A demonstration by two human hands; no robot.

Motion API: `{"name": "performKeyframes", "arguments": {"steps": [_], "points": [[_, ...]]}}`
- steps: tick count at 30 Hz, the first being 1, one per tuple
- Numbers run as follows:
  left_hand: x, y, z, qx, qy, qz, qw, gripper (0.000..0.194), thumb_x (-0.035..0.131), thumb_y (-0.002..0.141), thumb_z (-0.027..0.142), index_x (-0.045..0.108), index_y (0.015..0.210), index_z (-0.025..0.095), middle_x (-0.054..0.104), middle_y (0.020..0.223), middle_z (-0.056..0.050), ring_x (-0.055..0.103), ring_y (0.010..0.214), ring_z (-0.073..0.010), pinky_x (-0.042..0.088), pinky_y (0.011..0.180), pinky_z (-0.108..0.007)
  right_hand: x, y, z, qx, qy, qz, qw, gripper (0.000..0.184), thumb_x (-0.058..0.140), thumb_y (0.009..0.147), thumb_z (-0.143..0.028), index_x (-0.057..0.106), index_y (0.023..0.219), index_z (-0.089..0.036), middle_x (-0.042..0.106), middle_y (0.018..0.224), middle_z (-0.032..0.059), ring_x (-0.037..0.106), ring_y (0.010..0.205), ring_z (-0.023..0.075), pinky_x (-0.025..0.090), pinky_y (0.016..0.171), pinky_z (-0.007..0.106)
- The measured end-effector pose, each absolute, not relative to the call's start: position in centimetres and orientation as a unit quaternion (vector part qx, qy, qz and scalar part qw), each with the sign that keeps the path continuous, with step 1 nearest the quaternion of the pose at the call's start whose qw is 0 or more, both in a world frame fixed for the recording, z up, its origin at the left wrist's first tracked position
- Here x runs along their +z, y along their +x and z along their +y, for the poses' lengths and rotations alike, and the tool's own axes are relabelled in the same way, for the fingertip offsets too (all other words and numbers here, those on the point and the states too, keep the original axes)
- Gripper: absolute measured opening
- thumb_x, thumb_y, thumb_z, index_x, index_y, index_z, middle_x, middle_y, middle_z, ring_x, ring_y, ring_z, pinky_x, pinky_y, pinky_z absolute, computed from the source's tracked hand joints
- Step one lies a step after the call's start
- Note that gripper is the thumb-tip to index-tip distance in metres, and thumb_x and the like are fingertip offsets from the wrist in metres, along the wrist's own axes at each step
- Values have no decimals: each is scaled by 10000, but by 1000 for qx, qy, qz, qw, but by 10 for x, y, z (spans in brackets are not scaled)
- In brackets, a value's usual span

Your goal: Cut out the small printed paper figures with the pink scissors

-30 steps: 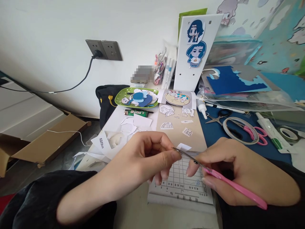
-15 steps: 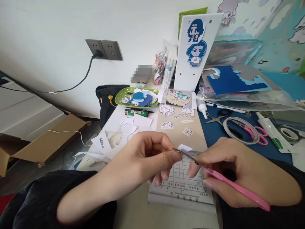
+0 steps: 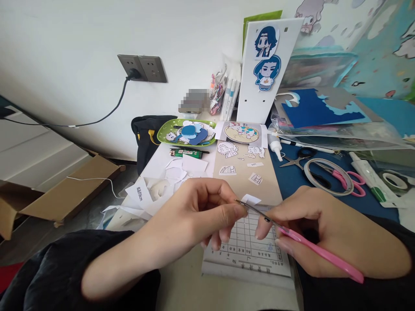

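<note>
At the far left, one cardboard box (image 3: 65, 194) is lying open on the floor (image 3: 39, 237) below a white wall (image 3: 81, 39), where two grey socket panels (image 3: 142, 68) are sitting side by side. The pale surface (image 3: 184, 285) is stretching away under the hands, a blue mat (image 3: 288, 183) covering its right side. Left to right, one green lighter (image 3: 186, 153) is lying before one green tray (image 3: 161, 131), and the left hand (image 3: 197, 220) is pinching thumb and forefinger together at the blade tips; whether they are gripping paper cannot be told. One gridded pad (image 3: 256, 246) is resting below, four larger cut-out drawings (image 3: 227, 170) are lying beyond, and one white panel (image 3: 256, 101) is bearing two blue-haired figures (image 3: 266, 73). The right hand (image 3: 324, 224) is curling its fingers around one pair of pink scissors (image 3: 320, 248), which is pointing leftward above the pad. Farther back, one black-handled pair (image 3: 297, 160) and one pink-handled pair (image 3: 339, 175) are lying by one large tape ring (image 3: 327, 192)
</note>
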State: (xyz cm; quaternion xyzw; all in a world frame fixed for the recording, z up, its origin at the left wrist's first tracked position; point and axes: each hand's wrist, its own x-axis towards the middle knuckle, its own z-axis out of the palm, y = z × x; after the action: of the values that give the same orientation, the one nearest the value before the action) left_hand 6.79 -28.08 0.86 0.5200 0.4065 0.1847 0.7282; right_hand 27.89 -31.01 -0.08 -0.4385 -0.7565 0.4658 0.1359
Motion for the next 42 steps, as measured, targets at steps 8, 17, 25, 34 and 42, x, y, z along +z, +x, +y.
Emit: {"name": "performKeyframes", "arguments": {"steps": [8,17,25,34,42], "points": [[15,70,-279,169,513,421,729,178,584,801,233,550,645,154,522,467,56,465,394,-46,327,372,-122,-3,275,-313,468,-470,-727,177,255,526,579,-48,704,716,-170,386,425,-53,288,366,67,264,352,182],[10,69,-279,185,511,405,735,181,592,807,243,555,658,148,519,459,64,449,376,-29,341,371,-105,-3,276,-313,446,-467,-743,179,263,521,589,-60,707,739,-169,382,431,-53,301,377,73,286,362,181],[9,69,-280,185,511,402,737,172,597,807,238,560,663,151,520,458,68,447,376,-25,344,374,-100,-3,276,-312,424,-458,-762,172,252,519,589,-60,702,730,-163,379,433,-52,300,376,73,292,357,179],[11,68,-278,180,503,411,739,171,597,797,231,557,653,149,530,457,58,469,381,-34,334,362,-101,-5,279,-307,435,-428,-778,151,256,528,623,-67,701,788,-160,381,430,-60,291,367,69,282,348,175],[12,69,-278,186,511,406,735,170,595,794,224,560,646,149,529,457,62,471,383,-31,334,358,-93,-6,279,-305,430,-416,-787,149,262,523,628,-55,703,784,-165,394,431,-55,306,362,66,271,345,175]]}}
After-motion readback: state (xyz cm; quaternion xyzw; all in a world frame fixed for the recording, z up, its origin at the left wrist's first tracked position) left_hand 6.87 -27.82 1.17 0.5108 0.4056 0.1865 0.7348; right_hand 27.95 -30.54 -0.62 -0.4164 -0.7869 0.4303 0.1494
